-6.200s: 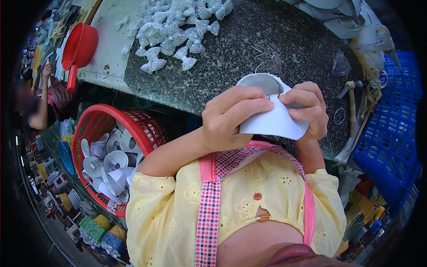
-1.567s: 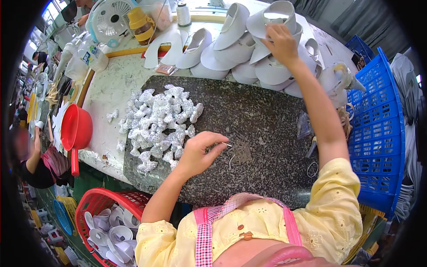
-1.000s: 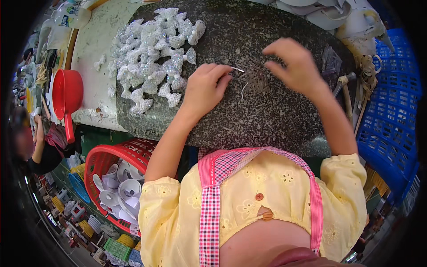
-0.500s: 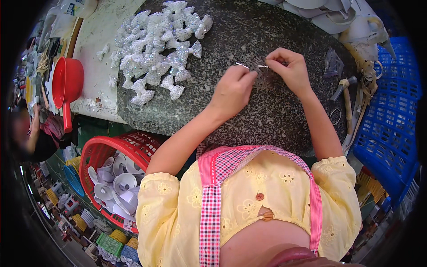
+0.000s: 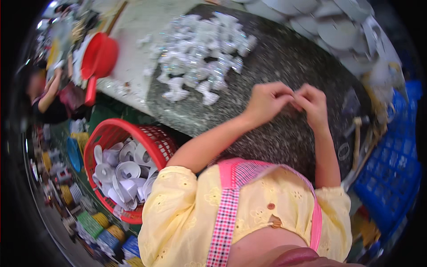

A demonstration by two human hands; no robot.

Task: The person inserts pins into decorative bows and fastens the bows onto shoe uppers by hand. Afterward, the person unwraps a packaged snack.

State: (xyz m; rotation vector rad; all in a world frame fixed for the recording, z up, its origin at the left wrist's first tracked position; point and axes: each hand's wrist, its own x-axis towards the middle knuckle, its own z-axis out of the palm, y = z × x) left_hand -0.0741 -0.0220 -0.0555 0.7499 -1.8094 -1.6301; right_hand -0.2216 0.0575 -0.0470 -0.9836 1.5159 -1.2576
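Above the dark speckled stone slab [image 5: 209,120], my left hand [image 5: 268,103] and my right hand [image 5: 314,106] meet at the fingertips. Both are closed in a pinch, and blur and the fingers hide whatever small thing they hold. To the left of them lies a heap of white glittery bows [image 5: 195,51] on the slab. The nearest bow [image 5: 207,93] lies at the heap's edge, apart from my left hand.
A red dipper [image 5: 101,55] rests on the pale table at the left. Below stands a red basket [image 5: 129,124] of white curved pieces [image 5: 128,170]. A hammer [image 5: 357,129] lies by the slab's right edge, next to a blue crate [image 5: 387,164]. Another person [image 5: 49,100] is far left.
The view has shifted, and the whole scene sits differently in it. My hands have come together at the fingertips; the thin pale pieces seen in them before are now hidden.
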